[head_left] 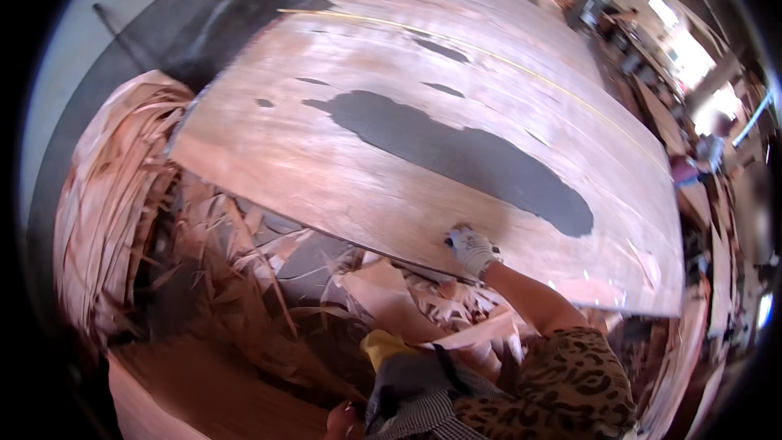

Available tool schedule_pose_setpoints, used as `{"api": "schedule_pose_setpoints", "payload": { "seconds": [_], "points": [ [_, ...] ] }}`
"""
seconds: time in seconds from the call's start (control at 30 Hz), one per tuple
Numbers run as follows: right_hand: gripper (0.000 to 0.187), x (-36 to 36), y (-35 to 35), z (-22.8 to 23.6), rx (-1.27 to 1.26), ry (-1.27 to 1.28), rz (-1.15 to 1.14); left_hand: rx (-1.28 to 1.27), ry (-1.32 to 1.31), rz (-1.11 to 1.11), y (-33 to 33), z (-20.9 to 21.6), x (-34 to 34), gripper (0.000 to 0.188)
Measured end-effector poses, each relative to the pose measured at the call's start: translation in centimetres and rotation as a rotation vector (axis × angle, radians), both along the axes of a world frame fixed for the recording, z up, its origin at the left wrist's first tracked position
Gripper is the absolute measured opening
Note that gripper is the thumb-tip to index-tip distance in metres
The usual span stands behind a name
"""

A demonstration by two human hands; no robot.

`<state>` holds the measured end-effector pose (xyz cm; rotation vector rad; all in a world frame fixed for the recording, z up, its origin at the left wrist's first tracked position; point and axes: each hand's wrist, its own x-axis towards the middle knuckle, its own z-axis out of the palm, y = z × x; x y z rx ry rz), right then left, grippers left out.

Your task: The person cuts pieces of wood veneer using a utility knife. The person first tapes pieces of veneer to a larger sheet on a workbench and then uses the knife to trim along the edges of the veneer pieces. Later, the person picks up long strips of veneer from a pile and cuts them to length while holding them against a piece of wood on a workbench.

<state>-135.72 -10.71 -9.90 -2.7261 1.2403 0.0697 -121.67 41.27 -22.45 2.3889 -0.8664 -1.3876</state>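
A large pale wood veneer sheet (326, 163) lies in front of me, with a long dark grey patch (472, 159) across its middle and several smaller ones. I cannot tell if these are holes or stains. My right hand (474, 251), in a white knitted glove, rests on the sheet near its front edge. Its fingers are bent round a small dark thing at the tips, too small to name. My left hand (344, 421) is bare and low by my body at the bottom edge. Most of its fingers are hidden.
A yellow measuring strip or line (391, 23) crosses the sheet's far part. Torn veneer scraps (375, 289) fill the floor below its front edge. A tall bundle of veneer strips (114, 195) stands left. A person (710, 147) is at the far right, beside stacked wood.
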Motion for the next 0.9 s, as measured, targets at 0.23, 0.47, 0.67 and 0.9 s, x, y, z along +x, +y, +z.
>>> {"api": "schedule_pose_setpoints", "payload": {
  "seconds": [0.23, 0.47, 0.67, 0.9],
  "points": [
    [0.019, 5.3, 6.5, 3.0, 0.042, 0.056, 0.088, 0.052, 0.039, 0.153, -0.6, 1.7, 6.0, 0.046],
    [0.025, 16.9, 16.9, -11.3, 0.74, -0.123, -0.054, 0.142, 0.033, -0.252, 0.2, 0.3, 7.3, 0.06],
    [0.022, 19.8, 11.3, -29.7, 0.52, 0.279, 0.091, 0.401, -0.114, -0.213, -2.4, 0.0, 9.7, 0.07],
    [0.031, 16.9, 4.6, -46.9, 0.407, 0.891, 0.058, 0.428, -0.121, -0.18, -3.7, -2.9, 12.4, 0.074]
  ]
}}
